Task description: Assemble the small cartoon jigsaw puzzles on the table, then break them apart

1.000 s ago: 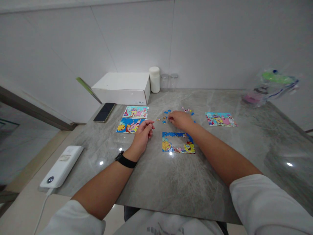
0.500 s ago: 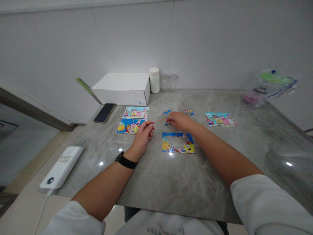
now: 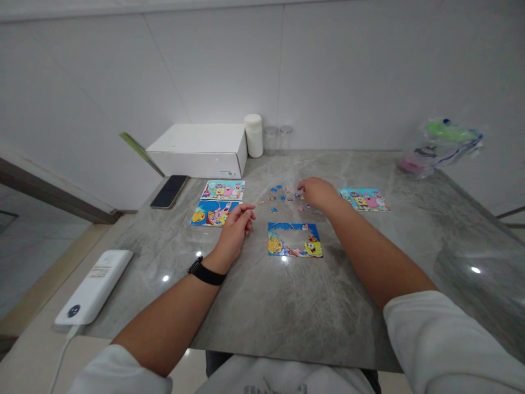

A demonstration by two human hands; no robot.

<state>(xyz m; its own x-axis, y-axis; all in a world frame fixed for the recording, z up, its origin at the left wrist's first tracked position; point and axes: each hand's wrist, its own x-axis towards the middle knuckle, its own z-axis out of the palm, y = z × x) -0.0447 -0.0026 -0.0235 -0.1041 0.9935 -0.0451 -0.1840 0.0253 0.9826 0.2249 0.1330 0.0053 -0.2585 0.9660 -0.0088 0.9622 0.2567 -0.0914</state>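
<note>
My right hand (image 3: 319,192) is over the right side of the loose jigsaw pieces (image 3: 283,197), its fingers bent down and drawn together. Whatever sits under those fingertips is too small and hidden to make out. In front of the pieces lies a jigsaw puzzle (image 3: 275,244) with a blue cartoon border fitted together and a gap in its middle. My left hand (image 3: 235,230) rests at the edge of a blue cartoon picture card (image 3: 205,212), partly covering it. Its fingers are loosely curved and apart, with nothing in them.
Another cartoon card (image 3: 223,190) lies behind the blue one, and a matching card (image 3: 366,200) is at the right. A phone (image 3: 169,191), white box (image 3: 197,150), white bottle (image 3: 254,137), two clear jars (image 3: 278,140), bagged cup (image 3: 426,153) and white power bank (image 3: 94,287) surround these.
My right hand has moved right and slightly away from me across the loose pieces, uncovering several of them. My left hand has stayed beside the card. The view has shifted a little.
</note>
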